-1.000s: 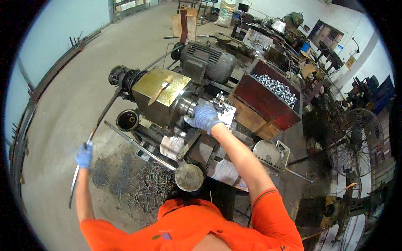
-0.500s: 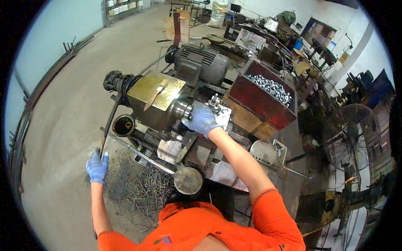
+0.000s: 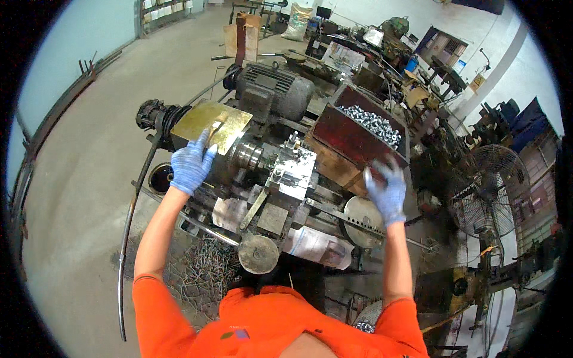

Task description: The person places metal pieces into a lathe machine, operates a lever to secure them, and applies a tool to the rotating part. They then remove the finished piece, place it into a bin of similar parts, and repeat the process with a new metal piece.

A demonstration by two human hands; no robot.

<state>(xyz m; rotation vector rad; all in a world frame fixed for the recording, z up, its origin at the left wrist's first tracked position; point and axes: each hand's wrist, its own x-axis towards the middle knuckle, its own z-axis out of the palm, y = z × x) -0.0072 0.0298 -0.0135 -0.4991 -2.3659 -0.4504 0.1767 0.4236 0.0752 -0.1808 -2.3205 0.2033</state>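
Note:
My left hand, in a blue knit glove, reaches over the lathe headstock's yellow metal cover. Its fingers are stretched over the handle end of a brush lying there, with the thumb apart; whether they touch the handle is hard to see. My right hand, gloved alike and a little blurred, hovers with spread fingers by the near end of a dark red bin of small shiny metal parts. Between the hands are the lathe chuck and a tool block strewn with dark chips.
A long bar slants down at the left of the machine. Behind the cover sits a large motor. A round handwheel is close to my body. Metal shavings cover the floor, and a standing fan is at the right.
My left hand has let go of the long bar and moved up to the brush. My right hand has left the chuck and moved right, beside the bin.

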